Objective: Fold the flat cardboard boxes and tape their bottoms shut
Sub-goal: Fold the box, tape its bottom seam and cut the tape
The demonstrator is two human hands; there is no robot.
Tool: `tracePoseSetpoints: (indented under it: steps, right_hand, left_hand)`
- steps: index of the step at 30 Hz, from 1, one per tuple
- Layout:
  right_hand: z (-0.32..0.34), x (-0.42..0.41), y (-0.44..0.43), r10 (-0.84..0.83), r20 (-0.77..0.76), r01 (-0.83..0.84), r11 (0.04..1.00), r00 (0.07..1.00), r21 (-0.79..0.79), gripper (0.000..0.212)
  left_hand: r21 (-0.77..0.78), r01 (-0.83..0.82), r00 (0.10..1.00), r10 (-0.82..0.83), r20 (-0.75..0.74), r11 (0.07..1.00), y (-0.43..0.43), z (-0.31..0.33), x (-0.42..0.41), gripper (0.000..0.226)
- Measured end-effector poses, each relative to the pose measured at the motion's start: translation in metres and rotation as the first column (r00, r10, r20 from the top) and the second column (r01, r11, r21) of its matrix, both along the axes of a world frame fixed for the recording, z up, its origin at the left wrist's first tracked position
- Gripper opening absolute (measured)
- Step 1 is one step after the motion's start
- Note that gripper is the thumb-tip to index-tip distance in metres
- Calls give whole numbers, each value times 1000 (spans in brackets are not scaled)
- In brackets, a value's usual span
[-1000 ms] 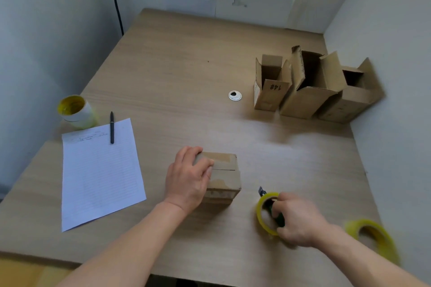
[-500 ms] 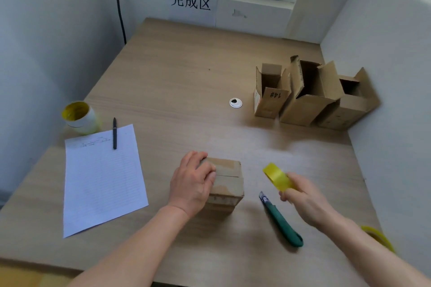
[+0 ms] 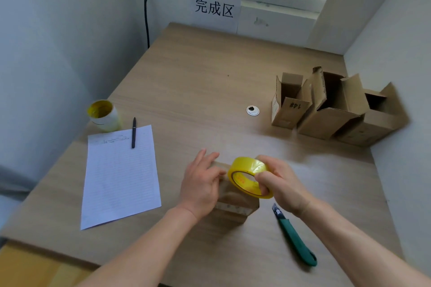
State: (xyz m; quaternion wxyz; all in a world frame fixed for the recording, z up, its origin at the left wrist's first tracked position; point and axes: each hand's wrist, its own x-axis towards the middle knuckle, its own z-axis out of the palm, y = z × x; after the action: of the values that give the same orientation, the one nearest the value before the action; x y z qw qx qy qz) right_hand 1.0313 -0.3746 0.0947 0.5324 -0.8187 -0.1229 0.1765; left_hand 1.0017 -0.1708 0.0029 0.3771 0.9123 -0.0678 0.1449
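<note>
On the table (image 3: 198, 91), left hand (image 3: 200, 184) rests relaxed on the box (image 3: 235, 204); right hand (image 3: 283, 184) grips the tape roll (image 3: 246, 165).

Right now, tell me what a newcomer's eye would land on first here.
The yellow tape roll stands out, gripped by the right hand over the cardboard box at near centre, which the left hand rests on. Next, the green utility knife right of that box, and three open boxes at the far right.
</note>
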Motion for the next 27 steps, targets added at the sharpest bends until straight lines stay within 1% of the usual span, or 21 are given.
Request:
tracePoseSetpoints:
  steps: [1,2,3,4,5,6,8,9,11,13,15,17,19,21,22,23,25,27]
  right_hand:
    - [1,2,1,17,5,-17,1000,1000,-25,18]
    - [0,3,1,28,11,-27,998,1000,-48,18]
    - [-1,4,1,37,16,-36,997,999,-62,20]
    - [-1,5,1,48,16,-47,997,999,-68,23]
    - [-1,5,1,60,14,-59,996,998,-71,26]
    - [-1,7,1,74,12,-73,995,997,-72,25]
    - [2,9,3,104,9,-103,992,995,-78,18]
    - [3,10,3,121,9,-120,990,993,-78,20]
    - [5,13,4,144,8,-142,986,990,-85,25]
    - [5,14,2,146,5,-145,985,989,-94,22]
    - [5,15,2,144,5,-143,983,990,-119,26]
    - [3,17,2,149,5,-147,979,989,-138,32]
    - [2,19,1,156,13,-152,978,988,-146,32]
    - [0,19,1,127,12,-124,983,992,-134,35]
    - [-2,17,1,79,-4,-79,993,997,-90,40]
    - [-6,14,2,2,-34,-2,1000,999,-10,50]
    - [-15,7,6,-163,-88,175,975,983,140,64]
    - [-22,0,12,-259,-91,273,936,962,221,65]
  left_hand:
    - [-51,-35,999,36,29,998,0,12,5,33]
    - [-137,-54,998,57,20,989,-1,27,11,36]
    - [-237,-43,998,32,-51,971,-4,41,17,40]
    - [-333,-8,984,-52,-169,943,-7,55,23,46]
    - [-413,23,944,-156,-291,910,-10,68,29,48]
    - [-474,45,889,-251,-382,879,-14,78,33,45]
    - [-576,44,807,-369,-461,816,-20,89,38,29]
    - [-612,34,790,-397,-468,790,-22,92,39,24]
    - [-671,1,788,-414,-456,742,-22,93,40,18]
    - [-703,-22,808,-402,-431,710,-20,93,39,12]
    - [-694,-31,816,-382,-433,719,-18,93,38,7]
    - [-671,-39,827,-353,-438,740,-20,94,36,11]
    - [-649,-43,843,-321,-431,759,-22,96,35,13]
    - [-633,-63,866,-273,-420,772,-23,96,34,15]
    - [-628,-87,880,-236,-413,773,-24,95,33,16]
    - [-628,-119,893,-193,-406,769,-25,92,32,18]
    - [-647,-197,908,-112,-403,737,-26,85,30,22]
    - [-679,-259,913,-54,-403,687,-27,79,27,24]
